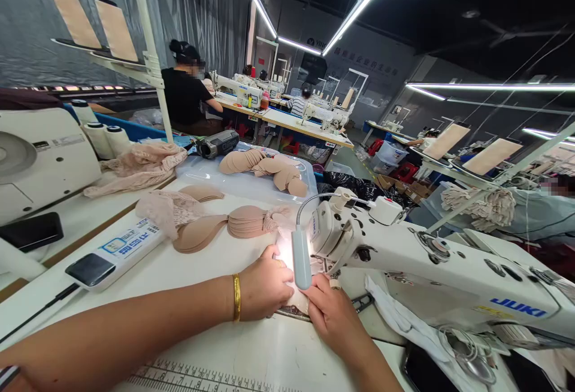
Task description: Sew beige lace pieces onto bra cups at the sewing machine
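Observation:
My left hand, with a gold bangle on the wrist, lies curled on a pale fabric piece under the lamp of a white sewing machine. My right hand presses the same piece from the near side, fingers together beside the needle area. The glare hides the fabric's detail. Beige bra cups with lace lie on the table just beyond my left hand.
A clear plastic tray holds several more beige cups. A white control box, a dark phone, thread cones and lace sit at left. Other people sew at tables behind.

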`<state>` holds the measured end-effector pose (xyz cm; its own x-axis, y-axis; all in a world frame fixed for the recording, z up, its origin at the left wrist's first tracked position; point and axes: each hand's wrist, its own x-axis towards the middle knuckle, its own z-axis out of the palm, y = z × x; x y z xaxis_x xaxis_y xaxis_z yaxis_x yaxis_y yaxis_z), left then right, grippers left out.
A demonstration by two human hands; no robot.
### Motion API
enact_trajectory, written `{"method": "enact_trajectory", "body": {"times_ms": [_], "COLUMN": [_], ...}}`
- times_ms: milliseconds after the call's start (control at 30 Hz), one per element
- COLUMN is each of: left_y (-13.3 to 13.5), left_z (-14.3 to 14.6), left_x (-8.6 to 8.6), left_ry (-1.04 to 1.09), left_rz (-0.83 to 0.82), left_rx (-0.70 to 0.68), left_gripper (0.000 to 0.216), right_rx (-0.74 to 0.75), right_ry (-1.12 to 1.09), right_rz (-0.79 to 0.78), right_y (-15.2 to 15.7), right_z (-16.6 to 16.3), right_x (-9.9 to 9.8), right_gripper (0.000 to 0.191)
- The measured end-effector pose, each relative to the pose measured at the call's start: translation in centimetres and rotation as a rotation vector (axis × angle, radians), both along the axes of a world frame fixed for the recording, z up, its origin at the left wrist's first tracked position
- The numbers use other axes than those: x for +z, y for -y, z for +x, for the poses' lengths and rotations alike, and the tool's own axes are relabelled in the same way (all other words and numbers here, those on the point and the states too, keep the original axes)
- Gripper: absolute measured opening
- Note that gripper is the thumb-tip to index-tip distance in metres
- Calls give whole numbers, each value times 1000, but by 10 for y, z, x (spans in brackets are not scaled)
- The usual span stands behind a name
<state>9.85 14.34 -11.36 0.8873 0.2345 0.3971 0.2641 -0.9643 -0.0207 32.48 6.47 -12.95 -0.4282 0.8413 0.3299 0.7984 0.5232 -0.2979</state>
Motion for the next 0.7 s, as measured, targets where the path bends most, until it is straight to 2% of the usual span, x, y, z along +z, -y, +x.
{"method": "enact_trajectory", "body": {"times_ms": [133, 300, 400, 500, 567, 633, 700], "left_y": [-13, -32, -44, -60, -74, -91, -108], "left_z": [-1, -1, 1, 6, 10, 13, 13], "left_x": [5, 0, 3, 18, 29, 38, 45], "left_ry": [-4, 7, 1, 71, 158, 207, 220], "left_rz": [-26, -80, -86, -71, -109, -224, -358], "left_rx": [-16, -27, 24, 171, 329, 486, 584], "left_gripper": [17, 11, 12, 10, 21, 25, 11], "right_rx": [-50, -87, -82, -93, -101, -102, -99], "right_ry": [-2, -33, -25, -7, 4, 9, 4], "right_rz": [59, 71, 74, 94, 108, 122, 141], "right_y": [-4, -8, -8, -7, -7, -7, -8], "right_z": [-4, -8, -8, -7, -7, -7, -7], "right_x": [-4, -6, -8, -12, -14, -15, -14], "right_gripper": [29, 24, 23, 23, 25, 28, 31]}}
